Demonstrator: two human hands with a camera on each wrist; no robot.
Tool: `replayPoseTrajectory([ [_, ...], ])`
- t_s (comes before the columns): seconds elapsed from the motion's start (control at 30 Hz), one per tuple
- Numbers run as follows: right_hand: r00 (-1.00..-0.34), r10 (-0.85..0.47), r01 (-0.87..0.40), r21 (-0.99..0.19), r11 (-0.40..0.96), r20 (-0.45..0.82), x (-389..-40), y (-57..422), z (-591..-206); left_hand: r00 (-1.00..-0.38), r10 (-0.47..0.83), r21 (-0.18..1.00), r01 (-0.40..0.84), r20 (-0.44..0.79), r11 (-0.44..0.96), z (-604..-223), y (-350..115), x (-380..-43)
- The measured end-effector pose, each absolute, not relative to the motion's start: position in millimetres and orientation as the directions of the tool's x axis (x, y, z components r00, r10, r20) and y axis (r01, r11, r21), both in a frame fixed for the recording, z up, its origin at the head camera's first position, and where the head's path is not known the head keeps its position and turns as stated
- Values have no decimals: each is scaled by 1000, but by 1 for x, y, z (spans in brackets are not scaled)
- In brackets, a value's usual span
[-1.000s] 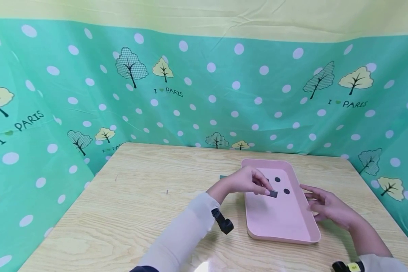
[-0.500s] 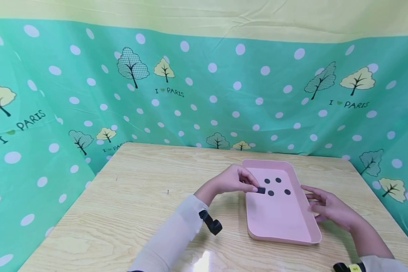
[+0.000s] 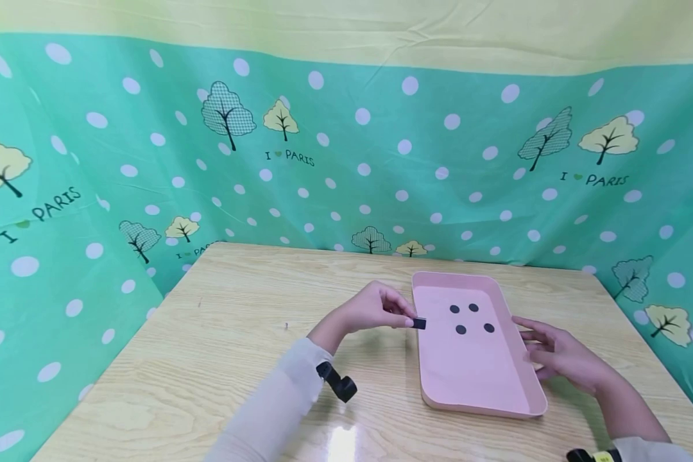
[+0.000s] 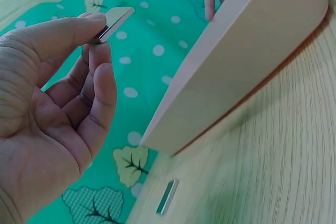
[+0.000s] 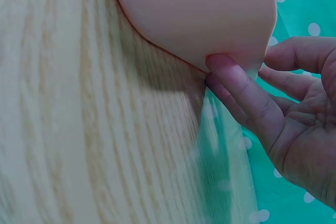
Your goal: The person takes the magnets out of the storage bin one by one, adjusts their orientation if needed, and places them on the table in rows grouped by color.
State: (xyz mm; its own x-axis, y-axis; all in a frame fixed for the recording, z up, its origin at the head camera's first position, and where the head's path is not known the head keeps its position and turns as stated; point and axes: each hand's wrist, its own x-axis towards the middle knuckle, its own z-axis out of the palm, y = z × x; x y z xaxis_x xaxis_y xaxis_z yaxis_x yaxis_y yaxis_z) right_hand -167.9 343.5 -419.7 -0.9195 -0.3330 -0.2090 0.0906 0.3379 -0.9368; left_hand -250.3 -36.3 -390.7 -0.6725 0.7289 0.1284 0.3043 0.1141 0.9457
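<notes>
My left hand (image 3: 375, 308) pinches a small flat rectangular block (image 3: 419, 323) between thumb and fingertips, right at the left rim of a pink tray (image 3: 476, 369). In the left wrist view the block (image 4: 116, 20) has a mirror-like face, and the other fingers curl loosely below it. Several black round discs (image 3: 461, 330) lie in the tray's far half. My right hand (image 3: 566, 356) rests against the tray's right side, fingers extended. The right wrist view shows its thumb (image 5: 231, 72) on the outer wall and a fingertip near the rim.
A second shiny block (image 4: 167, 198) lies on the wooden table (image 4: 278, 145) outside the tray, seen in the left wrist view; the left hand hides it in the head view. A green dotted curtain (image 3: 335, 147) hangs behind the table.
My left hand has moved left with the block, from over the discs to the tray's left rim, uncovering the discs. My right hand has stayed at the tray's side.
</notes>
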Motion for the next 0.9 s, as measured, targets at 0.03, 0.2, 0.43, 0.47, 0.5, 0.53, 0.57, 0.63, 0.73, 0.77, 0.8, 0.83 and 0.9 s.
replayPoseTrajectory([
  [0.03,-919,-332,91,-936,340,-210,-168,344,-420,-679,724,948,296,122,118,-391,-39,-250],
  [0.2,-918,-335,89,-933,349,-213,-167,344,-419,-693,712,949,289,116,126,-393,-50,-252],
  [0.43,-916,-338,92,-934,345,-215,-166,344,-419,-732,676,952,259,86,160,-395,-68,-254],
  [0.47,-917,-337,93,-934,345,-216,-166,344,-419,-738,670,953,254,80,166,-395,-71,-255],
  [0.5,-917,-336,93,-934,345,-215,-167,344,-420,-745,663,953,249,74,173,-395,-74,-256],
  [0.53,-917,-336,92,-935,343,-214,-167,344,-420,-750,657,953,246,70,179,-396,-77,-256],
  [0.57,-917,-338,91,-936,340,-212,-167,344,-420,-757,650,953,241,67,182,-396,-80,-257],
  [0.63,-917,-341,86,-938,335,-206,-167,344,-421,-768,638,951,240,63,196,-397,-86,-258],
  [0.73,-916,-348,78,-941,329,-198,-168,345,-421,-783,620,948,237,57,213,-397,-94,-260],
  [0.77,-916,-351,76,-941,329,-196,-168,345,-421,-788,613,947,234,53,219,-398,-97,-261],
  [0.8,-916,-352,74,-942,328,-195,-168,345,-421,-794,606,945,232,48,230,-398,-100,-262],
  [0.83,-915,-353,73,-942,327,-194,-168,345,-421,-799,599,944,228,42,238,-398,-103,-262],
  [0.9,-915,-355,72,-942,327,-193,-169,345,-421,-811,585,943,219,32,252,-400,-109,-264],
])
